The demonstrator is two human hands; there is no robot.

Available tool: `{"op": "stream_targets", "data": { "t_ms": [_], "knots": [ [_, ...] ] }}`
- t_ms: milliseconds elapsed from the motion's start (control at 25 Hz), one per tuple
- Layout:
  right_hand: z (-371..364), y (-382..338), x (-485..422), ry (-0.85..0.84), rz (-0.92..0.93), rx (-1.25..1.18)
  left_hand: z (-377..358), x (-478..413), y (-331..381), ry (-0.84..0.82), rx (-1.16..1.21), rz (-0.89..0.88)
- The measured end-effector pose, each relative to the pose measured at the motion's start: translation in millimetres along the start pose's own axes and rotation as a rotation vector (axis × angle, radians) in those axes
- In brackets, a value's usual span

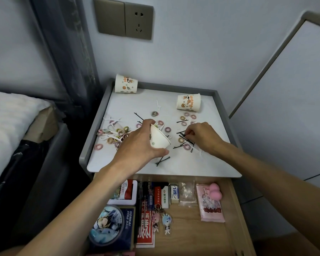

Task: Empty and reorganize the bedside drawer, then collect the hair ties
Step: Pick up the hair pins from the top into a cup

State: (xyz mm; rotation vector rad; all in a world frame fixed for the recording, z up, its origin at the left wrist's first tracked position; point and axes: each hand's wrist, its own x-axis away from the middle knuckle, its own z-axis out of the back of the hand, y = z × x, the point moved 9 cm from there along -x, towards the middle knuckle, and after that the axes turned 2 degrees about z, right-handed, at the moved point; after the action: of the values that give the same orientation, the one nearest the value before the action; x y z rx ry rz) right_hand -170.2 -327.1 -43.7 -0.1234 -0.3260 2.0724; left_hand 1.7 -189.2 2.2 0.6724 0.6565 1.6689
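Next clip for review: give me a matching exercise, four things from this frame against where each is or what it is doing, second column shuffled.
Things
1. left hand
2. right hand
3. pink sponge
4. keychain figures

Place or state
A. lies on a pink packet in the open drawer
B. pinches black hairpins on the tabletop
C. grips a tilted paper cup
D. lie near the middle of the drawer

Pairs: 1-C, 2-B, 3-A, 4-D
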Motion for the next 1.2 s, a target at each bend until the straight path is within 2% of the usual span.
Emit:
{"op": "stream_targets", "data": {
  "t_ms": [360, 520, 600, 720, 840, 920, 1080, 1200],
  "knots": [
    [-6, 2, -9, -0.039, -0.179, 0.177, 0, 0, 1, 0.000, -0.014, -0.010],
    [-13, -11, -10, -0.119, -0.104, 0.353, 0, 1, 1, 0.002, -0.028, -0.012],
    [-9, -7, -9, -0.081, -0.102, 0.256, 0, 1, 2, 0.002, -0.019, -0.013],
    [18, -7, -2, 0.070, -0.087, -0.109, 1, 0, -1, -0.003, -0.014, -0.012],
    [52, -26, 13, 0.117, -0.002, -0.406, -2, 1, -2, -0.015, -0.012, -0.015],
    [61, -57, 22, 0.023, 0.116, -0.439, -4, 2, -1, -0.011, -0.037, -0.020],
    [43, -110, 41, -0.169, 0.297, -0.328, -8, 3, 4, -0.007, -0.042, -0.045],
    [41, -113, 43, -0.040, 0.327, -0.283, -4, 4, 6, 0.015, -0.012, -0.049]
  ]
}}
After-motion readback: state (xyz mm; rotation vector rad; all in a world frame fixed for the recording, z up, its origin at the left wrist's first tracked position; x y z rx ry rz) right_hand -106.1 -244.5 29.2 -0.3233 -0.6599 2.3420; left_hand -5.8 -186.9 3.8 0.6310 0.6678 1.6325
